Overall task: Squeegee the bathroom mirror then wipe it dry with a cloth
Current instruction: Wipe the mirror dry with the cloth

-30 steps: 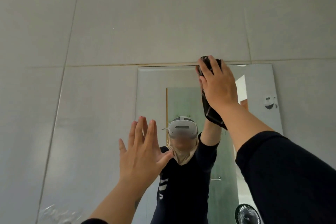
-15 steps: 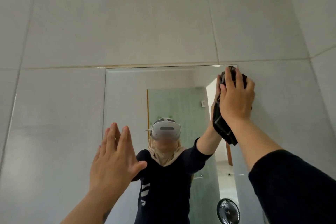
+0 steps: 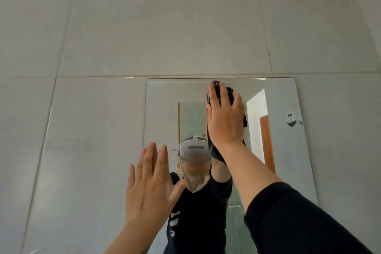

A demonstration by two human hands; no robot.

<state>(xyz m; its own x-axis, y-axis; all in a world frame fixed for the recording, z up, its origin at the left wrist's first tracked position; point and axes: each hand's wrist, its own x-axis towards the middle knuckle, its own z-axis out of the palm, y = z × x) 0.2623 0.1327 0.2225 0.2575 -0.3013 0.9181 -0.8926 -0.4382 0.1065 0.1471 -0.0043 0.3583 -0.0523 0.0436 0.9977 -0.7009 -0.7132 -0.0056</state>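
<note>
Wipe-dry step in hand, by the look of it: right hand [image 3: 225, 118] pressing a dark cloth [image 3: 214, 150] flat against the mirror [image 3: 284, 150] near its top edge, fingers spread over the cloth. Left hand [image 3: 149, 188] empty, fingers straight, raised at the mirror's left edge. Next: likely sweeping the cloth across and downward, pressure even.

Cloth [image 3: 214, 150] under the right hand [image 3: 225, 121] was black, with a thin pale stripe on the bit hanging below the wrist. Sleeve [image 3: 299, 218] behind that hand was plain black too. Wall tiles [image 3: 165, 27] above both hands were glossy off-white, grout yellowish along the mirror [image 3: 284, 150] top.
</note>
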